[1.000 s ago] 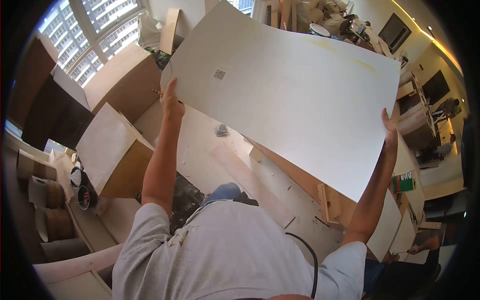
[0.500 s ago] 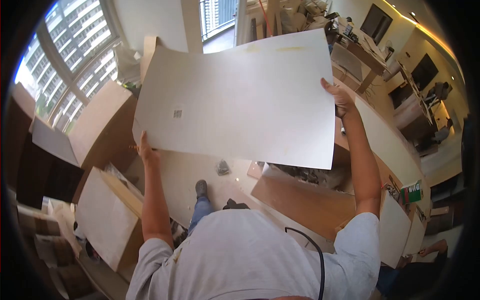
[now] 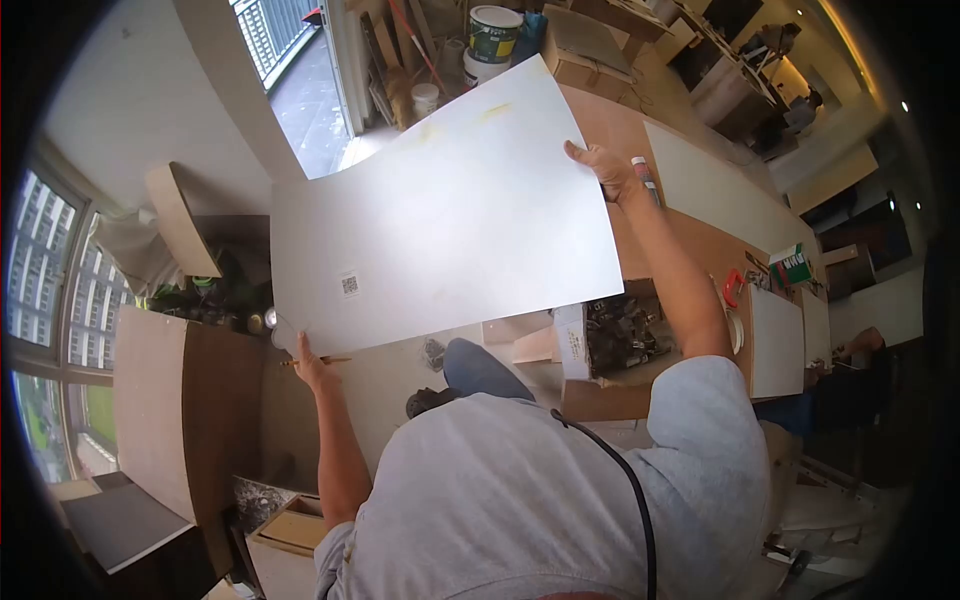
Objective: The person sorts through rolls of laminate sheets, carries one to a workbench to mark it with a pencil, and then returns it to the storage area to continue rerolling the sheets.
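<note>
1. The white sheet (image 3: 450, 210) is held up before the body, gripped at opposite sides, likely to steady its broad, bending span.
2. The left hand (image 3: 313, 372) pinches its lower corner; a pencil (image 3: 337, 359) lies across those fingers, seemingly to stay handy.
3. The right hand (image 3: 612, 175) clasps the far edge, thumb on top, near the table (image 3: 690, 235).

Looks smooth, with a soft sheen, on the white sheet (image 3: 450, 215); shows matt, creased cloth on the grey shirt (image 3: 540, 490), glossy plastic on the green bucket (image 3: 494, 38), matt wood on the large box (image 3: 150, 400).
</note>
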The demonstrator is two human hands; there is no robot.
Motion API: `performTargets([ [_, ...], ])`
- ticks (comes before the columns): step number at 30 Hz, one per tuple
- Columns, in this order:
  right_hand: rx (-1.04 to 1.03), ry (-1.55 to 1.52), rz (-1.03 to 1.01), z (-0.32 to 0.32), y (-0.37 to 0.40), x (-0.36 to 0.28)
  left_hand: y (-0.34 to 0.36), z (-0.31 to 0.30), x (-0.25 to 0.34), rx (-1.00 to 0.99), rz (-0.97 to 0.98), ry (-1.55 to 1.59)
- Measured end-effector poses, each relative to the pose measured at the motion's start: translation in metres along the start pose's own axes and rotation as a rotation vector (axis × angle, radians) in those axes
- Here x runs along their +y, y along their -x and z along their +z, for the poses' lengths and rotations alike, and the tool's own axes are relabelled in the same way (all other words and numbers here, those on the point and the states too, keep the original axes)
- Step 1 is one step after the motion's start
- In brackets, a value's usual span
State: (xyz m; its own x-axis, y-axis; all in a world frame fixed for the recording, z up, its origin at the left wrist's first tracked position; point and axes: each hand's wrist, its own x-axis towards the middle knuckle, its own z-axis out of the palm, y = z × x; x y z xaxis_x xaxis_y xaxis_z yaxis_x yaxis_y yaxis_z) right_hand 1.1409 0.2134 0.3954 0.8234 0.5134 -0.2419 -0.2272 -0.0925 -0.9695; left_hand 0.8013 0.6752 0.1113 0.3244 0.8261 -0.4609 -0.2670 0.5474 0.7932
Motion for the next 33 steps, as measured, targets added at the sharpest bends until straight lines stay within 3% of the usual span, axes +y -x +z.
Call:
performTargets([
  [6, 0.126, 0.057, 0.029, -0.075, -0.067, 0.000, -0.046, 0.103, -0.025, -0.095, -0.084, -0.226],
  [9, 0.216, 0.017, 0.026, -0.107, -0.110, 0.002, -0.105, 0.159, -0.061, -0.234, -0.130, -0.248],
  [11, 0.259, -0.019, 0.026, -0.131, -0.132, -0.001, -0.127, 0.197, -0.081, -0.221, -0.110, -0.324],
  [13, 0.359, 0.003, 0.013, -0.159, -0.158, -0.015, -0.154, 0.230, -0.097, -0.427, -0.151, -0.448],
  [15, 0.398, -0.069, 0.035, -0.174, -0.180, -0.045, -0.181, 0.271, -0.109, -0.380, -0.123, -0.568],
  [17, 0.528, 0.060, 0.000, -0.179, -0.205, -0.077, -0.222, 0.298, -0.126, -0.120, -0.135, -0.526],
  [19, 0.515, 0.002, -0.022, -0.174, -0.239, -0.096, -0.270, 0.325, -0.133, -0.157, -0.080, -0.547],
  [21, 0.499, 0.324, 0.005, -0.171, -0.288, -0.095, -0.292, 0.370, -0.129, -0.219, -0.018, -0.568],
  [23, 0.641, 0.846, -0.152, -0.159, -0.359, -0.075, -0.297, 0.430, -0.115, -0.257, -0.016, -0.604],
  [24, 0.585, 0.815, 0.059, -0.140, -0.385, -0.088, -0.305, 0.453, -0.112, -0.309, -0.010, -0.649],
  [25, 0.603, 0.829, 0.095, -0.138, -0.422, -0.078, -0.322, 0.472, -0.118, -0.330, 0.003, -0.695],
  [28, 0.597, 0.746, 0.060, -0.142, -0.513, -0.076, -0.355, 0.538, -0.133, -0.409, 0.048, -0.793],
  [32, 0.557, 0.703, 0.057, -0.188, -0.584, -0.132, -0.418, 0.637, -0.172, -0.588, 0.164, -0.874],
  [33, 0.609, 0.823, -0.046, -0.213, -0.599, -0.143, -0.426, 0.667, -0.186, -0.639, 0.203, -0.903],
])
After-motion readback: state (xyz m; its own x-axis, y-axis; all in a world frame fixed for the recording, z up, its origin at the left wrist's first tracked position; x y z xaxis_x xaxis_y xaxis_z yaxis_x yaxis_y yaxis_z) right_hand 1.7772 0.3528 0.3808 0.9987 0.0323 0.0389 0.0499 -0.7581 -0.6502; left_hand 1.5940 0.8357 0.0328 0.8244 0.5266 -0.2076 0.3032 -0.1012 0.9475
